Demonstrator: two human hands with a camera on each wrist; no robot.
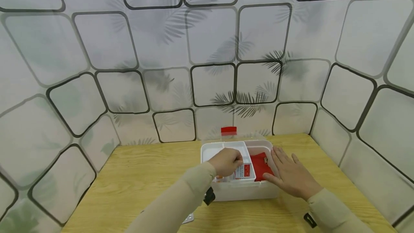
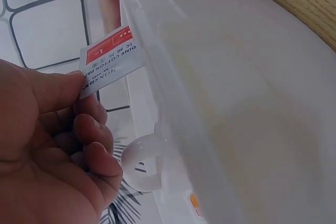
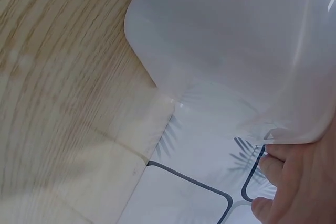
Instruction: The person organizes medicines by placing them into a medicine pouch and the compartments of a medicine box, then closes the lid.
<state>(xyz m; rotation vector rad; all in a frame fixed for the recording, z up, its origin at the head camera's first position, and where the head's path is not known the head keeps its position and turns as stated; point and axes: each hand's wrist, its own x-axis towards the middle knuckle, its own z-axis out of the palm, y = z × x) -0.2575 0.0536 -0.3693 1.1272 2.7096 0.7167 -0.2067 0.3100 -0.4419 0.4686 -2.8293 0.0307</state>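
Observation:
My left hand [image 1: 226, 161] is over the white lift-out tray [image 1: 210, 150] in the left part of a white plastic box [image 1: 240, 192]. In the left wrist view its thumb and forefinger pinch a small white and red cotton pad packet [image 2: 111, 59] by one end, the other fingers curled. The packet's far end overlaps the box edge. My right hand [image 1: 292, 173] rests at the box's right rim with its fingers straight. Its thumb reaches over the rim beside a red pouch [image 1: 260, 164], which lies in the open right part of the box.
The clear lid, with a red latch [image 1: 228, 131], stands raised behind the box. A blister pack [image 1: 188, 218] lies on the wooden table [image 1: 145, 175], partly hidden by the left sleeve. A patterned curtain [image 1: 213, 82] surrounds the table's back and sides.

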